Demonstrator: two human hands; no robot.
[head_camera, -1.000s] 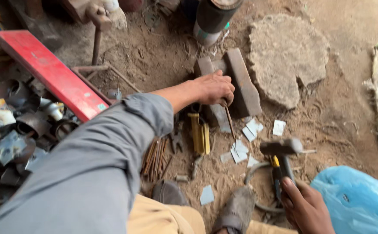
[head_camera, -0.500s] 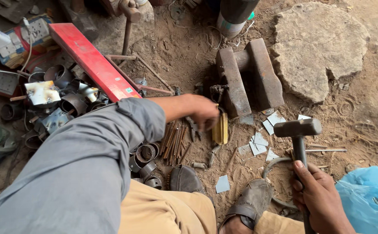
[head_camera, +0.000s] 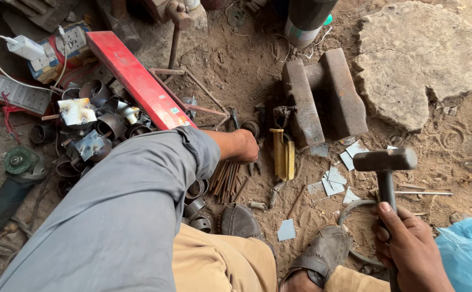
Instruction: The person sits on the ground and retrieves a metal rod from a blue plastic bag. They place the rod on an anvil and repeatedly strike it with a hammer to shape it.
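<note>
Dirt workshop floor: left hand apparently closing on rusty rods running 12-to-6 beneath it; right hand grips hammer upright.

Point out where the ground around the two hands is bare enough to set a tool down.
Bare dirt lies right of the hammer, between the flat stone and the blue bag; only a thin rod crosses it. More lies above the anvil block. It is crowded around the left hand: rusty rods, metal rings, cut sheet pieces. The right hand grips the hammer.
</note>
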